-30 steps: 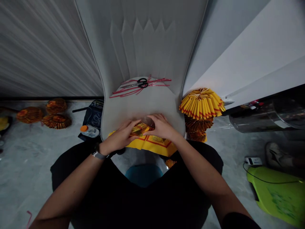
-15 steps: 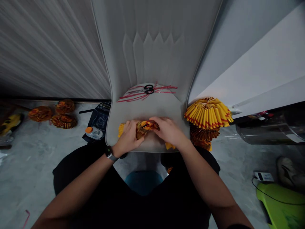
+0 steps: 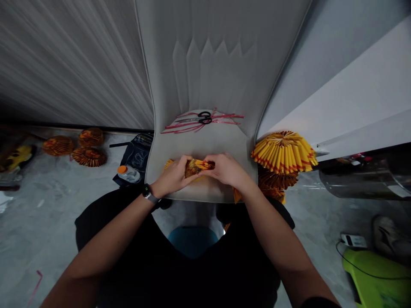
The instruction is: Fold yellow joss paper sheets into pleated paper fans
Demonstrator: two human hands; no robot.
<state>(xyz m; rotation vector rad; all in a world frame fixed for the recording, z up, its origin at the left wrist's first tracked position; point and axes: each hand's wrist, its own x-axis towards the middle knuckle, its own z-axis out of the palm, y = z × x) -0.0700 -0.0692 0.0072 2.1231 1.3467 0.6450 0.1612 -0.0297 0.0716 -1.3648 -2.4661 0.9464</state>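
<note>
Over the front of the grey chair seat (image 3: 205, 143), a yellow and gold folded paper piece (image 3: 194, 167) is gripped between both hands. My left hand (image 3: 175, 174), with a watch on the wrist, closes round its left part. My right hand (image 3: 226, 169) pinches its right end, fingers curled. Yellow paper edges show beyond both hands, but the palms hide most of the piece. Farther back on the seat, black-handled scissors (image 3: 204, 117) lie across several thin red plastic strips (image 3: 183, 125).
At the chair's right stand stacked pleated yellow paper fans (image 3: 284, 152). Several pleated gold rounds (image 3: 89, 157) lie on the floor at left, near a dark bag (image 3: 141, 152) and an orange-capped bottle (image 3: 129, 173). A green plastic object (image 3: 375, 273) and a shoe (image 3: 387, 235) are at right.
My hands have drawn slightly closer round the paper piece, and the left fingers have curled in more. The view has shifted a little, so the chair appears farther right.
</note>
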